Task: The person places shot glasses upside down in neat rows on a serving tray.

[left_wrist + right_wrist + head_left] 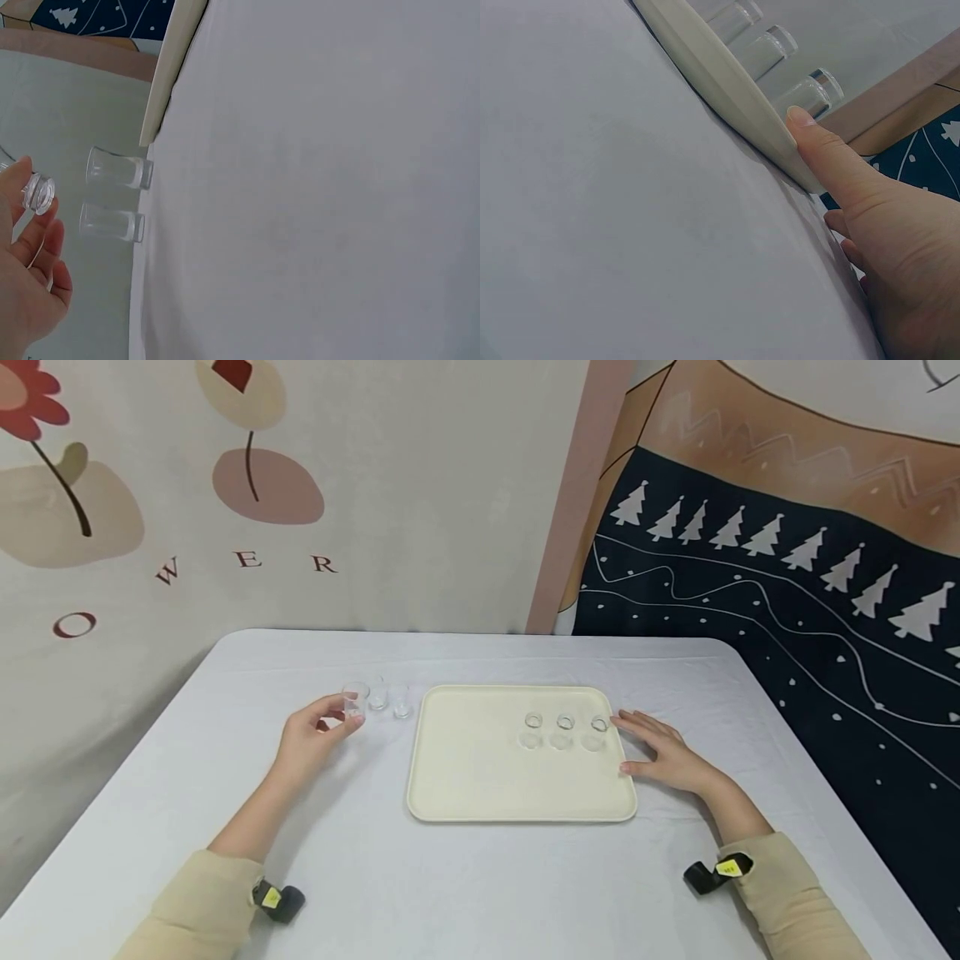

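Observation:
My left hand (313, 735) pinches a small clear shot glass (356, 696) between thumb and fingers, above the table left of the tray. In the left wrist view the thick base of that glass (39, 193) shows past the fingertips. Two more shot glasses (378, 695) (402, 703) stand upright on the cloth just beside it. Three shot glasses (566, 731) stand upside down in a row on the cream tray (480, 793), toward its right side. My right hand (663, 754) rests at the tray's right edge with extended fingers, the thumb by the rim in the right wrist view.
A white cloth (495, 893) covers the table. Behind it hang a pale curtain with flower prints (420, 527) and a dark cloth with white trees (787, 610).

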`<state>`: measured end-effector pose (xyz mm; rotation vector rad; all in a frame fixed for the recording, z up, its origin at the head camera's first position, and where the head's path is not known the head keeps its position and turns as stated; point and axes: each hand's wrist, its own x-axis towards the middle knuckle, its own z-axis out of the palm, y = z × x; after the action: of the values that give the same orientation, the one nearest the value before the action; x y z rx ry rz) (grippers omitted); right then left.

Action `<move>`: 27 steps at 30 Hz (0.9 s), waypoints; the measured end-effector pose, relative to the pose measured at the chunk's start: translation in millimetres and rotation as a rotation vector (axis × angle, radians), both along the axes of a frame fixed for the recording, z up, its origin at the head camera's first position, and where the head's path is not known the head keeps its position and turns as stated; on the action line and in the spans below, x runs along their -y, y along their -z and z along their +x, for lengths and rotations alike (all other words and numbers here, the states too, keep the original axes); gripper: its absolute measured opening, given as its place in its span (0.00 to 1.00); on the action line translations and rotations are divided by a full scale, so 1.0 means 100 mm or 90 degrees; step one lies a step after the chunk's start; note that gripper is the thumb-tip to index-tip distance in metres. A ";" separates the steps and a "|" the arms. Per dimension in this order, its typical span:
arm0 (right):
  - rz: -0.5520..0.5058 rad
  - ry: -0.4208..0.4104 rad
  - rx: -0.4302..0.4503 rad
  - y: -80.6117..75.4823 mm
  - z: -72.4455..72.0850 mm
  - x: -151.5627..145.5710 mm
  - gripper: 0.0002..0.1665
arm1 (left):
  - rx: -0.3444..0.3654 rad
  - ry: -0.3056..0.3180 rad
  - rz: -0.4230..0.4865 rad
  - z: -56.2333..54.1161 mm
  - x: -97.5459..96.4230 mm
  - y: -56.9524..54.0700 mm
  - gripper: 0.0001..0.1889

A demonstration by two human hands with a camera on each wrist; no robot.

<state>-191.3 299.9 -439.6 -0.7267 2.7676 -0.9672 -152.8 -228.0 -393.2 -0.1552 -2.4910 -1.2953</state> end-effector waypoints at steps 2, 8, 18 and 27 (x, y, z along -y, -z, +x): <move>0.000 0.000 0.000 0.00 0.00 0.00 0.46 | 0.003 0.014 -0.005 0.01 -0.06 -0.01 0.18; 0.004 -0.001 -0.001 0.00 0.00 0.01 0.46 | -0.011 0.075 -0.018 0.05 -0.22 -0.05 0.21; 0.003 -0.002 -0.003 0.00 -0.01 0.01 0.45 | -0.061 0.101 -0.022 0.05 -0.46 -0.09 0.18; 0.003 0.003 0.001 0.00 -0.01 0.00 0.45 | -0.107 0.092 0.031 -0.02 -0.72 -0.11 0.17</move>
<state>-192.0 299.8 -439.8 -0.7195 2.7704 -0.9608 -155.0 -156.3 -382.4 -0.4222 -2.3410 -1.3384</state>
